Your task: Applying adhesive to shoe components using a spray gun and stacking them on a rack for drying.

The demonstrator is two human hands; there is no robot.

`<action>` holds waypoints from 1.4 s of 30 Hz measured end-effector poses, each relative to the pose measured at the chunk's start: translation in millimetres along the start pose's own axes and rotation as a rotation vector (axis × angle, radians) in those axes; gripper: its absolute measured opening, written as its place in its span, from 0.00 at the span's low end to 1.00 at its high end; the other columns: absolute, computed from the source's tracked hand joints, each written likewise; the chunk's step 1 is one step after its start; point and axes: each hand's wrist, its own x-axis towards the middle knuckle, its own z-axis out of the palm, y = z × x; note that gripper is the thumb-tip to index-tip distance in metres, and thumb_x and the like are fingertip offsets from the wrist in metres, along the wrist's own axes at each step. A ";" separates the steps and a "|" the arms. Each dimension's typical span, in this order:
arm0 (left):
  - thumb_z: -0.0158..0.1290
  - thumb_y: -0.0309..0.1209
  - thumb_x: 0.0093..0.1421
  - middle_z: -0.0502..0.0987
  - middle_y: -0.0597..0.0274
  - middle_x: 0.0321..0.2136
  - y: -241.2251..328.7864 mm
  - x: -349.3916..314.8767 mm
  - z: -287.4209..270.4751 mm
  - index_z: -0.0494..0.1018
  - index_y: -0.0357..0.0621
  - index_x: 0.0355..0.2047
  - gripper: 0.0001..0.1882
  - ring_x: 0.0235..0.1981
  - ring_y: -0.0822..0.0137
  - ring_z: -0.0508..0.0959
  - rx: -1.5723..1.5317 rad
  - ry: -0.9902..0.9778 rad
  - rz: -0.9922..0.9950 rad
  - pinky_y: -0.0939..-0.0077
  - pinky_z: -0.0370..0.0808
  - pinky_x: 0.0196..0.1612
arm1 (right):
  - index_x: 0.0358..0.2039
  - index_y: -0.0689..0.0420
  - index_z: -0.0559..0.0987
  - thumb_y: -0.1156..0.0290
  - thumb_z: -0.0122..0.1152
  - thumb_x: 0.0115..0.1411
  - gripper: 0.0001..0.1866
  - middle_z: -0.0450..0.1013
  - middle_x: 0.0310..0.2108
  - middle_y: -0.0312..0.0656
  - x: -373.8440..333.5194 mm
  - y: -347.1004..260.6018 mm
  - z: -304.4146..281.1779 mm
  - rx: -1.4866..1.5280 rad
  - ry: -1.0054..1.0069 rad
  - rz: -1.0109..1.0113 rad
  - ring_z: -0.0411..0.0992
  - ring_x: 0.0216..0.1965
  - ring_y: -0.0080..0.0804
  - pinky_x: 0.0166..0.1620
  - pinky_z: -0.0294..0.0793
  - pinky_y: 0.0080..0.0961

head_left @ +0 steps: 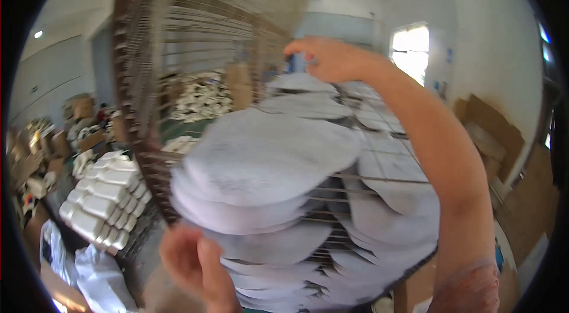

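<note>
Flat, grey-white, rounded sole-shaped pieces (pixel 267 153) lie in overlapping layers on the wire shelves of a tall drying rack (pixel 133 64). A large piece covers the near left of the top layer, and more pieces (pixel 394 173) lie on the right side. My right hand (pixel 329 59) reaches across above the far pieces, with bent fingers and the thumb apart; nothing shows in it. At the near left edge of the stack is my left hand (pixel 192 259), blurred, thumb and fingers apart, nothing visible in it. Whether it touches a piece is unclear.
Raised wire shelves (pixel 219 22) tilt up over the far left. White molded pieces (pixel 106 197) are stacked on the left, beside white plastic bags (pixel 98 274). A heap of pale scraps (pixel 204 96) lies behind the rack. Cardboard (pixel 495 129) leans against the right wall.
</note>
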 end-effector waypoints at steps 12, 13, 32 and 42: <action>0.54 0.21 0.52 0.75 0.66 0.25 35.7 -315.6 137.8 0.75 0.39 0.37 0.10 0.25 0.77 0.74 -0.631 -1.998 -0.825 0.82 0.72 0.30 | 0.34 0.60 0.77 0.79 0.58 0.50 0.08 0.73 0.26 0.41 -646.5 29.1 126.7 0.012 0.798 1.235 0.70 0.27 0.25 0.32 0.71 0.21; 0.54 0.21 0.52 0.75 0.66 0.25 38.4 -349.0 139.7 0.74 0.39 0.37 0.10 0.24 0.77 0.74 -0.580 -2.029 -0.997 0.84 0.71 0.29 | 0.34 0.58 0.78 0.75 0.59 0.50 0.08 0.75 0.27 0.40 -706.9 12.4 154.4 -0.044 0.647 1.506 0.71 0.28 0.26 0.32 0.71 0.22; 0.52 0.31 0.56 0.74 0.61 0.25 225.8 -710.5 141.1 0.70 0.37 0.39 0.12 0.21 0.70 0.74 0.018 -2.268 -1.764 0.80 0.72 0.23 | 0.23 0.57 0.79 0.71 0.60 0.46 0.05 0.75 0.21 0.43 -973.1 -99.3 251.8 0.328 0.481 2.018 0.74 0.26 0.35 0.31 0.74 0.29; 0.48 0.27 0.56 0.74 0.56 0.36 289.5 -778.8 168.5 0.68 0.42 0.43 0.13 0.34 0.61 0.76 0.163 -2.183 -1.672 0.66 0.77 0.35 | 0.31 0.58 0.79 0.68 0.60 0.52 0.09 0.75 0.21 0.40 -946.3 -117.5 207.6 0.205 0.847 1.859 0.72 0.21 0.28 0.27 0.72 0.25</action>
